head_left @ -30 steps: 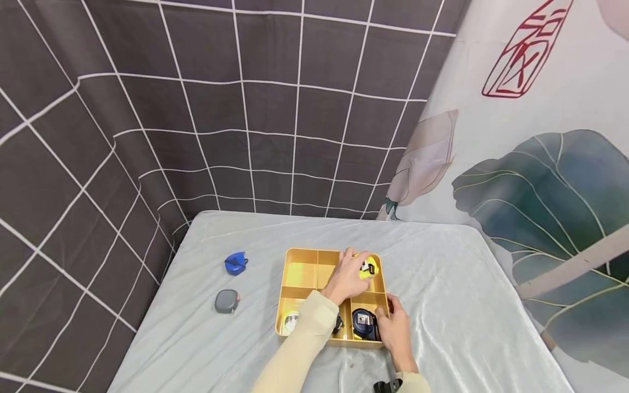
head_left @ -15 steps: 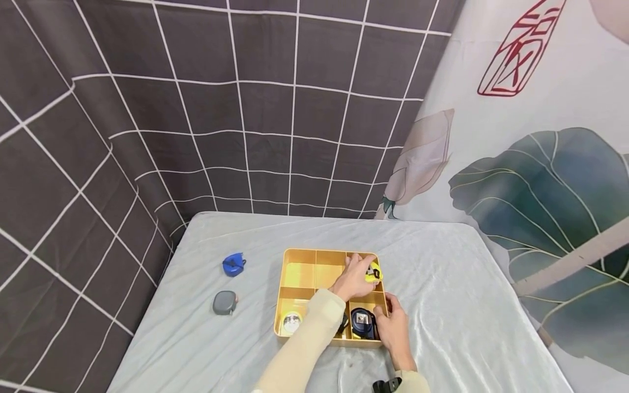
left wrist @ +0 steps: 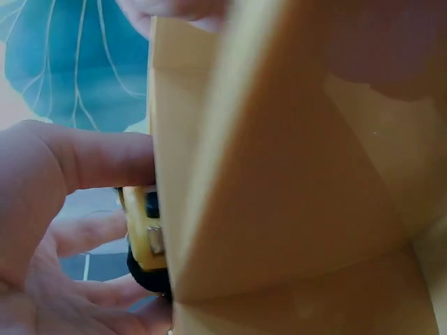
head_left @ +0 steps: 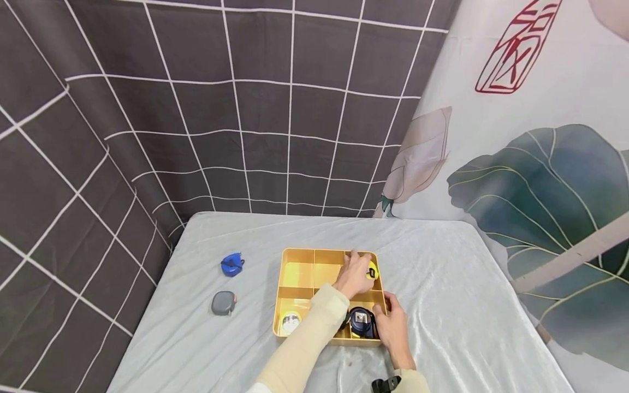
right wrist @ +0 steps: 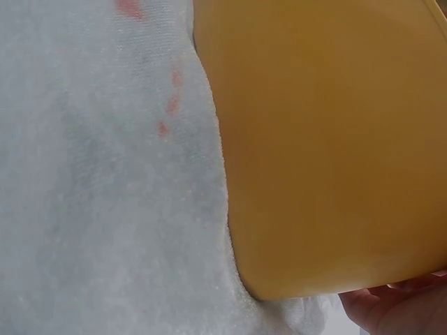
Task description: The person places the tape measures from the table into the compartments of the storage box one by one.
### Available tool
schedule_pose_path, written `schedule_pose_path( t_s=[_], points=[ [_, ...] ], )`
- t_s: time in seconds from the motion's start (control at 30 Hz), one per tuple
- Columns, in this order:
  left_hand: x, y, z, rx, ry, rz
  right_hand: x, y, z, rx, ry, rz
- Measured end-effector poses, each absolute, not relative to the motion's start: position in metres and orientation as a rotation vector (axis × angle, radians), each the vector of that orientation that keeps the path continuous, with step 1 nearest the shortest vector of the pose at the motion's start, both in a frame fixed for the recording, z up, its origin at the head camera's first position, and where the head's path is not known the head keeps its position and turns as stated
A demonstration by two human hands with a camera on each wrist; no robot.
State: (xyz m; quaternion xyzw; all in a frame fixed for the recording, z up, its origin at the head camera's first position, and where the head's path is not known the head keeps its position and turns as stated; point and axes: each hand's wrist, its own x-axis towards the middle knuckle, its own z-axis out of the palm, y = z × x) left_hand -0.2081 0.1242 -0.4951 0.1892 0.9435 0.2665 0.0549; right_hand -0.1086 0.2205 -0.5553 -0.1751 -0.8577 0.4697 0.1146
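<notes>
In the far right corner of the box (head_left: 298, 273), the left hand (head_left: 355, 275) grips the yellow tape (head_left: 374, 269), probably stiff, smooth and compactly heavy, so best pinched across its flat sides, while the right hand (head_left: 395, 328) holds the box's right side.

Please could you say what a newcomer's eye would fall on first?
Probably the golden divided tray on the grey velvety cloth: the left hand holds a yellow and black tape measure at its far right corner, and the right hand grips its right side. Then perhaps the rounded blue case and squarish grey case left of the tray.
</notes>
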Motion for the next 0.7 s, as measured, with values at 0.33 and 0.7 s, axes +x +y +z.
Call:
schedule_pose_path(
  t_s=[0.33, 0.7],
  points=[
    [-0.216, 0.127, -0.495, 0.708, 2.826, 0.572, -0.108, 0.221, -0.556, -0.519, -2.495, 1.404],
    [-0.22, 0.132, -0.496, 0.722, 2.703, 0.431, -0.108, 0.219, -0.555, -0.536, -2.494, 1.418]
  ],
)
